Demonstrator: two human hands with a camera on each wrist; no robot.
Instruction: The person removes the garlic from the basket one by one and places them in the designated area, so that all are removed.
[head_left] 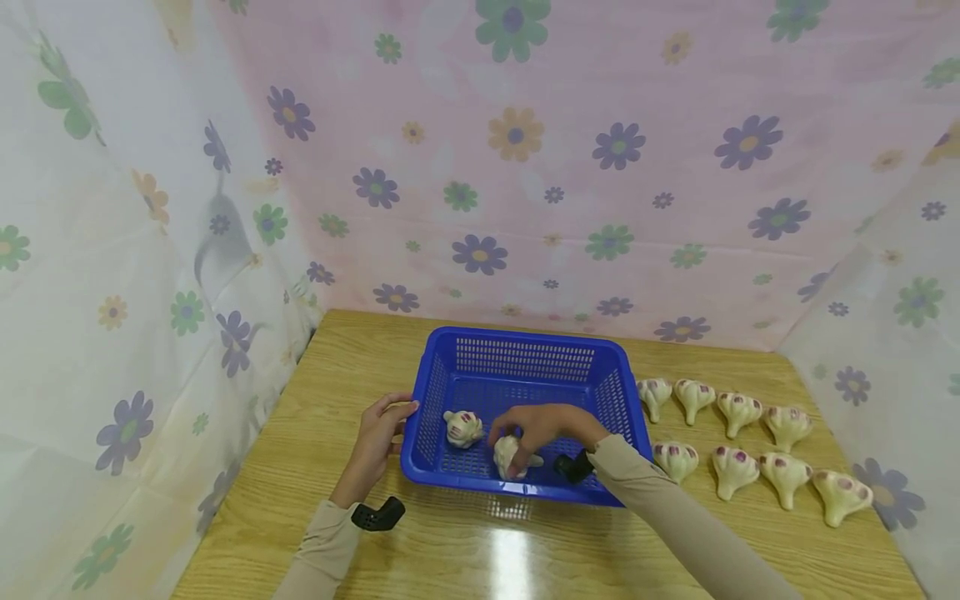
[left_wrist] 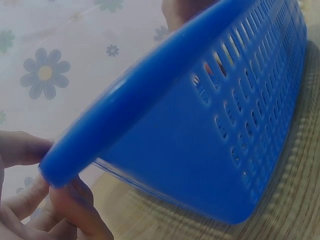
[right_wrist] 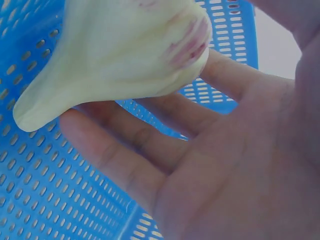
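Note:
A blue plastic basket [head_left: 528,335] with slotted walls stands on the wooden table. At its left side, my left hand [head_left: 377,437] pinches the rim [left_wrist: 125,95], thumb on one face and fingers curled beneath. My right hand [head_left: 551,422] reaches down into the basket and holds a white garlic bulb [head_left: 506,451] with purple patches. In the right wrist view this bulb [right_wrist: 125,55] lies against the fingers, its stem pointing left; the thumb is mostly out of that view. Another garlic bulb [head_left: 464,428] lies in the basket, left of the right hand.
Several garlic bulbs [head_left: 737,471] lie in two rows on the table [head_left: 352,358], right of the basket. Flower-printed curtains [head_left: 540,200] enclose the table at the back and both sides. Black wrist devices [head_left: 378,514] sit by each sleeve.

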